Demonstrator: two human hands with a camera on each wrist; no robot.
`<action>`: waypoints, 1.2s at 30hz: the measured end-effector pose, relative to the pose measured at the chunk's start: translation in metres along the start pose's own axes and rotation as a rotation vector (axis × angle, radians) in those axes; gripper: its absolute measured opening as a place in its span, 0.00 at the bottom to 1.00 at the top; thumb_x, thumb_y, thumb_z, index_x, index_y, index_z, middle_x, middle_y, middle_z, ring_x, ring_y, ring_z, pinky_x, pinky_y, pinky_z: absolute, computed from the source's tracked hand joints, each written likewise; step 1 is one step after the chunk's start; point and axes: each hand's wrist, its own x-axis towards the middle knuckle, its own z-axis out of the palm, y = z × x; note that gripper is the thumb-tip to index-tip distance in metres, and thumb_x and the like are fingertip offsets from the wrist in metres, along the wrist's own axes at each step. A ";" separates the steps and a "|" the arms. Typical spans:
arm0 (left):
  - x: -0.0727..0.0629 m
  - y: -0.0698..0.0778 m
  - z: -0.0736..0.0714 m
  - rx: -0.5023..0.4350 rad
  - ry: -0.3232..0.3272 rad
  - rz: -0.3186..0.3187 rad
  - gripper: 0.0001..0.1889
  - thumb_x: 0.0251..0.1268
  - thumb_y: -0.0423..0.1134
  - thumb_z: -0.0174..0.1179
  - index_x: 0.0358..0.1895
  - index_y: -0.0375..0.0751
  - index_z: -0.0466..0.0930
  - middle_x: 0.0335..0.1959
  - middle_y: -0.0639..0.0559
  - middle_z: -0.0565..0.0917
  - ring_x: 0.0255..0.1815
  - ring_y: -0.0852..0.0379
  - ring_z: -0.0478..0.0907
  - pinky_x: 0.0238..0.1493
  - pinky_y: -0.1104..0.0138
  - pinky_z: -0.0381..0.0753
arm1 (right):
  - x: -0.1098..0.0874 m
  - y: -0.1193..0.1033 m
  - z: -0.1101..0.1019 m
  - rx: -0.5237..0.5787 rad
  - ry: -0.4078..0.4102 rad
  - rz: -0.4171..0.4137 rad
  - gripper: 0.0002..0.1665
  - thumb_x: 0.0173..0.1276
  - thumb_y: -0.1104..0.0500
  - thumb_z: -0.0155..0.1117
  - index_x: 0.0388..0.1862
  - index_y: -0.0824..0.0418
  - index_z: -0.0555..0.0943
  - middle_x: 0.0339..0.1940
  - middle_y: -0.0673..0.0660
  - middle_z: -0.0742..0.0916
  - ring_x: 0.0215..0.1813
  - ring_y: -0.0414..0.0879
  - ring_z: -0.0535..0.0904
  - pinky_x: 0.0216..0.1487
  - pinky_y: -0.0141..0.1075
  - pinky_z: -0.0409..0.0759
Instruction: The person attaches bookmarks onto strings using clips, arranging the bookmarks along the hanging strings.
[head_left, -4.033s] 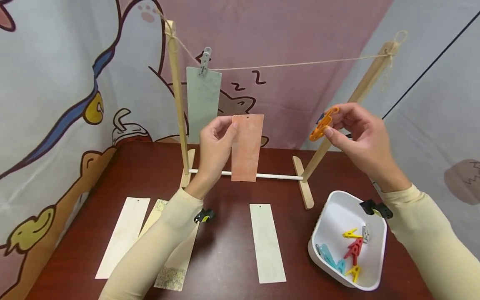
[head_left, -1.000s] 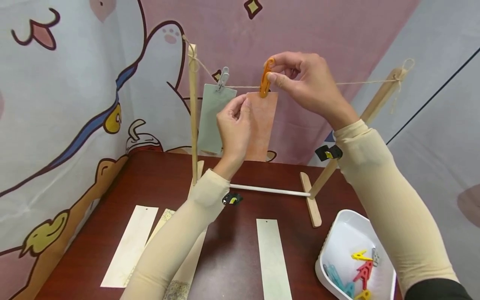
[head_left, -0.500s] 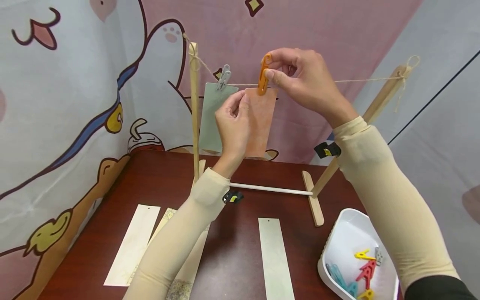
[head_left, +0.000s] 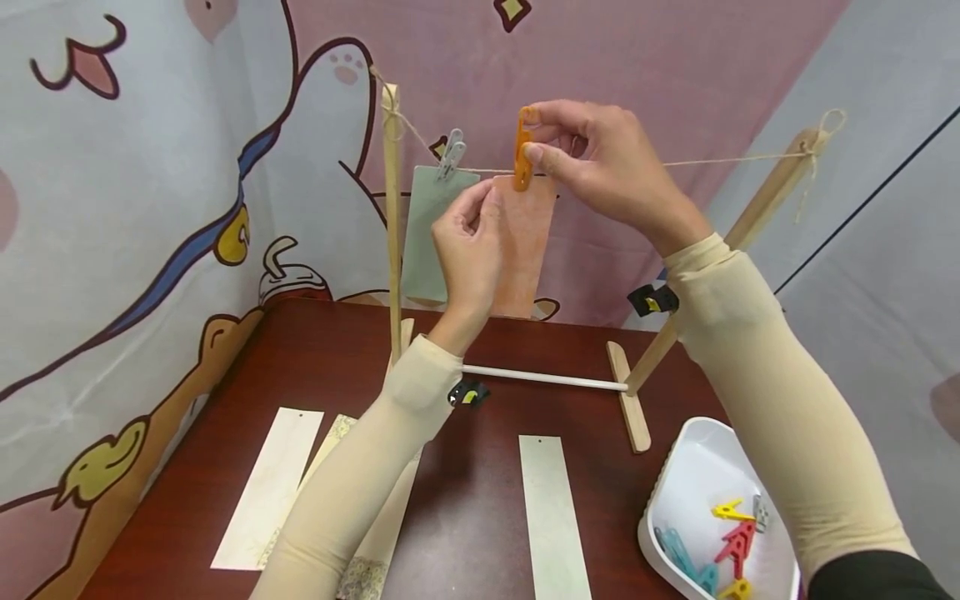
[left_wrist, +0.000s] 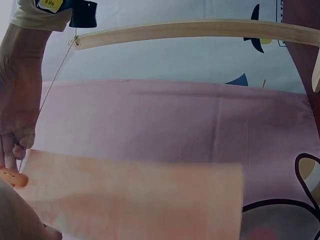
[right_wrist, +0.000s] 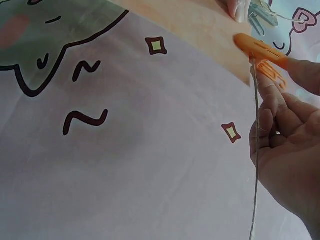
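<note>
Pink cartoon backdrop behind, the right hand pinches the orange clothespin, which has now reached the twine and top edge of the peach card (left hand pinching its left edge), seemingly joining them.

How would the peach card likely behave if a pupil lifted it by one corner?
The peach card is likely fairly stiff, as its face shows no sag or curl. It is probably light: the left hand merely pinches its edge. Its edge looks thin, so it might bend.

Left wrist view's lower edge crops the peach card
</note>
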 end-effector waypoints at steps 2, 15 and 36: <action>0.000 0.000 0.001 -0.004 0.001 0.000 0.11 0.82 0.28 0.62 0.55 0.23 0.88 0.49 0.37 0.91 0.46 0.59 0.86 0.49 0.65 0.84 | 0.000 0.000 0.001 0.021 -0.004 0.014 0.14 0.81 0.60 0.68 0.60 0.59 0.90 0.45 0.53 0.91 0.42 0.44 0.80 0.43 0.33 0.73; -0.006 0.000 0.001 -0.017 -0.002 -0.037 0.11 0.83 0.28 0.60 0.56 0.22 0.86 0.50 0.36 0.90 0.46 0.59 0.85 0.50 0.65 0.84 | -0.003 0.002 0.007 0.063 0.057 0.030 0.14 0.79 0.62 0.59 0.54 0.60 0.89 0.46 0.51 0.92 0.43 0.44 0.84 0.44 0.34 0.77; -0.018 -0.013 -0.008 -0.026 -0.008 -0.015 0.11 0.82 0.27 0.60 0.58 0.22 0.85 0.54 0.37 0.90 0.56 0.54 0.86 0.61 0.59 0.84 | -0.015 0.014 0.011 0.123 0.157 0.054 0.11 0.80 0.62 0.61 0.48 0.64 0.89 0.41 0.53 0.92 0.39 0.48 0.82 0.41 0.35 0.76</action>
